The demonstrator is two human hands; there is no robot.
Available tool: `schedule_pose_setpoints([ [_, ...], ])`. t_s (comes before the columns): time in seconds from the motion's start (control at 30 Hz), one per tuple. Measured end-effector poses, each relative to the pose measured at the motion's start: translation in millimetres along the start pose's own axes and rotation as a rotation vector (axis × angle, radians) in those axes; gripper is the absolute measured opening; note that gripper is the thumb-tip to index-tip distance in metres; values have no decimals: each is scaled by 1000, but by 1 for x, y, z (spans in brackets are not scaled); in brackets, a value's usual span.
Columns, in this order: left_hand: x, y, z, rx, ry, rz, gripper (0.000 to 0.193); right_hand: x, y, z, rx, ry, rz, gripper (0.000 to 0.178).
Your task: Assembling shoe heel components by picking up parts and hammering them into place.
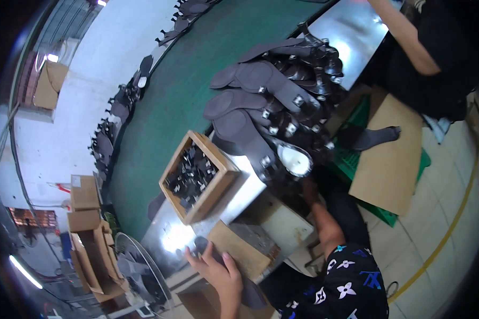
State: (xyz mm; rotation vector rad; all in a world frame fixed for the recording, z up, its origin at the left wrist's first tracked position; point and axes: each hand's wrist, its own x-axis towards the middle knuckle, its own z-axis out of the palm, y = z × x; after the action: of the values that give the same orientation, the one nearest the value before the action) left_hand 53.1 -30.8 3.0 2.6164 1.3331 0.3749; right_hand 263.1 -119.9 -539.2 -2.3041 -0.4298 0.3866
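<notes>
My left hand (pixel 221 274) is at the lower middle, fingers apart across a dark grey shoe sole (pixel 254 296). The sole seems held under the hand; part of it is covered. Beside it is a tan board (pixel 239 249) on the bench edge. My right hand (pixel 308 189) reaches to the near side of a heap of dark sandals (pixel 271 85), close to one with a white insole (pixel 295 161). Its fingers are in shadow, so their grip cannot be made out. A wooden box (pixel 226 178) of small black pieces (pixel 191 175) stands between my hands and the belt.
A green conveyor belt (pixel 181 85) runs beyond the metal bench, with more sandals (pixel 120 106) along its far side. At right, a single sole (pixel 375 137) lies on cardboard (pixel 391 159) over a green crate. A co-worker's arm (pixel 410 40) is at upper right. A fan (pixel 138 271) stands lower left.
</notes>
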Motion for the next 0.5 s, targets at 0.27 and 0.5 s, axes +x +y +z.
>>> schedule_pose_setpoints([
  [0.27, -69, -21, -28, -519, 530, 681, 37, -75, -124, -243, 510, -268, -82, 26],
  [0.5, -154, -14, 184, -495, -1099, 302, 32, -201, -125, -415, 1015, -720, 207, 38],
])
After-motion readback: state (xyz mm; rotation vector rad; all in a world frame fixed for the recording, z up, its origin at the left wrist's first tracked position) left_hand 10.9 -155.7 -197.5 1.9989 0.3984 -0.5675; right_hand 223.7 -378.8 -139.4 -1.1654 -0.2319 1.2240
